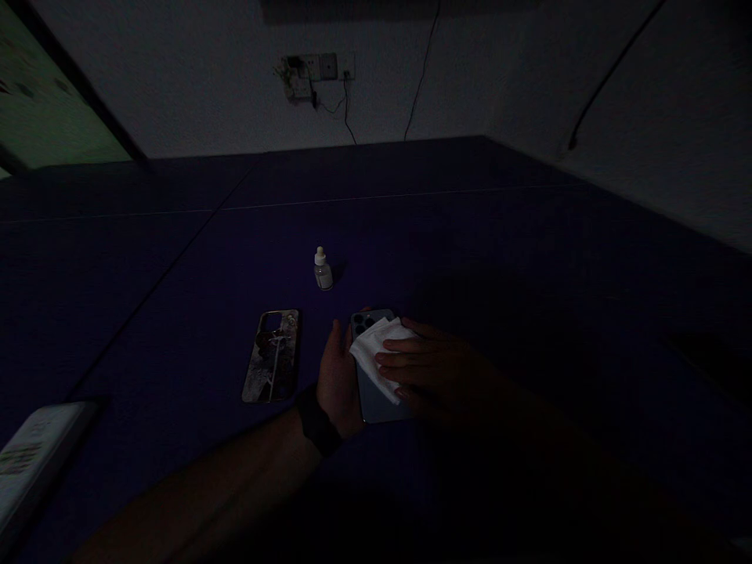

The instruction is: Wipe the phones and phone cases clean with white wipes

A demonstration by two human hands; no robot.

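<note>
In the dim head view my left hand [339, 380], with a dark band at the wrist, is closed around the left edge of a smartphone [376, 403]. The phone's back faces up and its camera lenses show at the top left corner. A folded white tissue [376, 352] lies against the phone's back. My right hand [428, 364] presses the tissue down with its fingers laid across it. To the left of the phone a patterned phone case [273, 356] lies on the dark blue table surface [205, 298].
A small dropper bottle [323, 270] with a white cap stands beyond the phone and case. At the lower left lies a white pack [44, 439] with printing on it. Wall sockets [320, 70] with plugs and hanging cables are at the back.
</note>
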